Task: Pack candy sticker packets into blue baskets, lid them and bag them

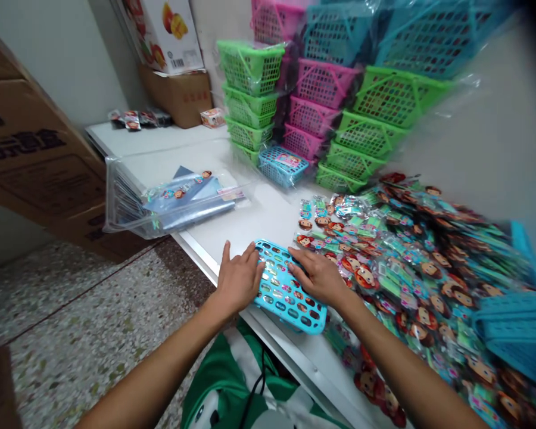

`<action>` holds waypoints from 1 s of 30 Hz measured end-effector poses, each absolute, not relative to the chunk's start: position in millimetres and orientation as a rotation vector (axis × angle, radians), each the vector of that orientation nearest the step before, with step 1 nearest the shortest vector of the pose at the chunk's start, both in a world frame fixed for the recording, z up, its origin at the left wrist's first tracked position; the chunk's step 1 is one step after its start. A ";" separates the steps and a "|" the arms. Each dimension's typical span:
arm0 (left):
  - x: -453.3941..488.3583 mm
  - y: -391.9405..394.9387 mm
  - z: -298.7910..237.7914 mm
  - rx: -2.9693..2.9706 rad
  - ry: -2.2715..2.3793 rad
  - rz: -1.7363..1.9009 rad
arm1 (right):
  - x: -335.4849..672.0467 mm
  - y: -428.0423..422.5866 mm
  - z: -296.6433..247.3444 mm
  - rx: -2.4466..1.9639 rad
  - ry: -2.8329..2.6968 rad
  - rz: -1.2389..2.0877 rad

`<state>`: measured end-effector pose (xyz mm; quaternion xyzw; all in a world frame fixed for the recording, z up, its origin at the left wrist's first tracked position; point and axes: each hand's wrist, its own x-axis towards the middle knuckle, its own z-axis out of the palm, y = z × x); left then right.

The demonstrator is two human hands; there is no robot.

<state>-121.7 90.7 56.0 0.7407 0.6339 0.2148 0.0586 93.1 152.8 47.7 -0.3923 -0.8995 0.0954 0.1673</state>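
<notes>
Your left grip (240, 279) and right grip (323, 277) both have fingers apart, touching the blue basket (286, 289) at the counter's (272, 208) near edge. Its long axis roughly follows that edge; coloured patches show through its oval-holed top.

On my white table (272, 208) lie the blue lattice basket (290, 291) before me, a spread of cartoon-character packets (411, 292), stacked green baskets (249, 106) and pink baskets (315, 113).
</notes>
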 end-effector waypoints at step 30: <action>-134.2 162.3 21.4 1.359 1.509 0.938 | 93.3 160.5 41.1 -1.213 -2.523 0.486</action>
